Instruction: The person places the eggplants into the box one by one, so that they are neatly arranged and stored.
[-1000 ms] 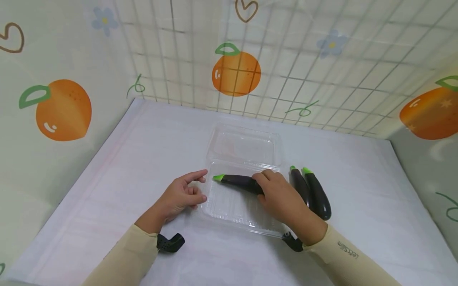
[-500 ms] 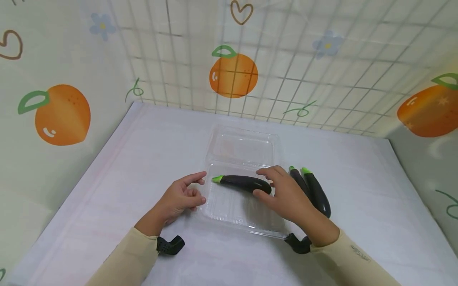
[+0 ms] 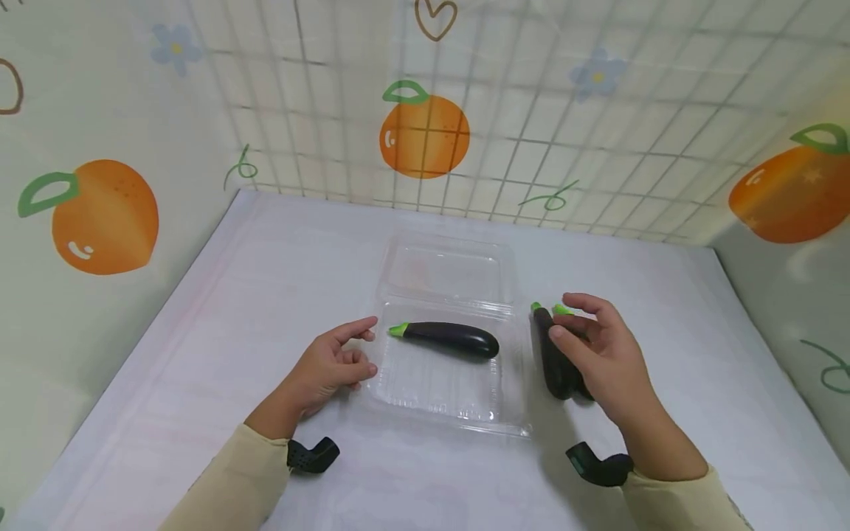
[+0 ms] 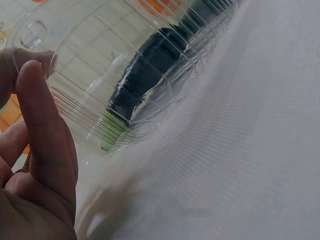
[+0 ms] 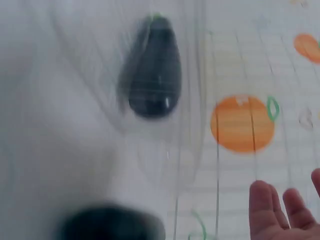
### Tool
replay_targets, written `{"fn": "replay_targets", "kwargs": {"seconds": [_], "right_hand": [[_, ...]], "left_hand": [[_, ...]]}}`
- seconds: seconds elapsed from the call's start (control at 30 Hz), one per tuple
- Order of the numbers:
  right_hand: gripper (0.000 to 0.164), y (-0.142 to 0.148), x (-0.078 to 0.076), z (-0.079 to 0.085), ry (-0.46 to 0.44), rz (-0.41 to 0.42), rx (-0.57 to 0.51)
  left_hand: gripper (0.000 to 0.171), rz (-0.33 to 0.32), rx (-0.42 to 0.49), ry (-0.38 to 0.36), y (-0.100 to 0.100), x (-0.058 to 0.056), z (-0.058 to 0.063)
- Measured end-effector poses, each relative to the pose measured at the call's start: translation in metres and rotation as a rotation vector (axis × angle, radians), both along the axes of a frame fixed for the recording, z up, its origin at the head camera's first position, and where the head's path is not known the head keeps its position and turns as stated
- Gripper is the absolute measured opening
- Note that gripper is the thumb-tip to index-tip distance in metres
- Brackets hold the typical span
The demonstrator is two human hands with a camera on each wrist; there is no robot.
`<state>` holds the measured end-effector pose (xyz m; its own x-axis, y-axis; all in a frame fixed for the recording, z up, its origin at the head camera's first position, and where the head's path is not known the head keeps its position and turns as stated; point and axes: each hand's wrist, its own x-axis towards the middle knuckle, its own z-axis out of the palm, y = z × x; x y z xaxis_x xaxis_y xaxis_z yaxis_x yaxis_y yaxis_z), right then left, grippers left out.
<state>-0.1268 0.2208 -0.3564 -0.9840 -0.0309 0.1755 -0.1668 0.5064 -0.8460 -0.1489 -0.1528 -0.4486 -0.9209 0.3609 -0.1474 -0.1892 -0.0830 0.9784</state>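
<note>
A purple-black eggplant (image 3: pixel 451 339) with a green stem end lies crosswise in the base of a clear hinged plastic container (image 3: pixel 432 394). My left hand (image 3: pixel 330 365) is at the container's left edge, index finger and thumb spread apart along it. In the left wrist view, its fingertips (image 4: pixel 32 75) are against the clear wall. My right hand (image 3: pixel 607 358) hovers above two more eggplants (image 3: pixel 550 354) to the right of the container, its fingers parted and holding nothing. It covers most of the farther-right eggplant. The right wrist view is blurred.
The container's clear lid (image 3: pixel 448 273) lies folded back behind the base. A white cloth (image 3: pixel 232 295) covers the table. Behind stands a grid wall under a sheet printed with oranges (image 3: pixel 425 136). Black devices (image 3: pixel 313 456) are strapped to both wrists.
My right hand has let go of the eggplant in the container and moved right, over the other two eggplants. The left hand stays at the container's edge.
</note>
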Motion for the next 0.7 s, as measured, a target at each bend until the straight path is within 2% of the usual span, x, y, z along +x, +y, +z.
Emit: {"fn": "replay_targets", "kwargs": {"seconds": [0.1,0.17,0.27,0.47,0.6,0.7], "right_hand": [[0.053,0.021,0.003,-0.001,-0.039,-0.116,0.027],[0.059,0.035,0.003,-0.003,-0.096,-0.185,0.063],[0.067,0.053,0.002,-0.008,-0.199,-0.246,0.110],[0.082,0.074,-0.004,-0.026,-0.365,-0.239,0.099],[0.087,0.079,-0.008,-0.037,-0.430,-0.197,0.081],[0.091,0.080,-0.011,-0.042,-0.473,-0.179,0.106]], "left_hand": [[0.079,0.003,0.001,0.001,0.000,0.000,0.000],[0.079,0.003,0.000,0.003,0.000,0.000,-0.001],[0.079,0.005,-0.006,0.005,0.000,0.001,-0.001],[0.079,0.009,-0.017,0.004,0.000,0.001,-0.002],[0.078,0.011,-0.013,0.001,0.000,0.001,-0.001],[0.078,0.011,-0.013,0.001,0.000,0.002,-0.001]]}}
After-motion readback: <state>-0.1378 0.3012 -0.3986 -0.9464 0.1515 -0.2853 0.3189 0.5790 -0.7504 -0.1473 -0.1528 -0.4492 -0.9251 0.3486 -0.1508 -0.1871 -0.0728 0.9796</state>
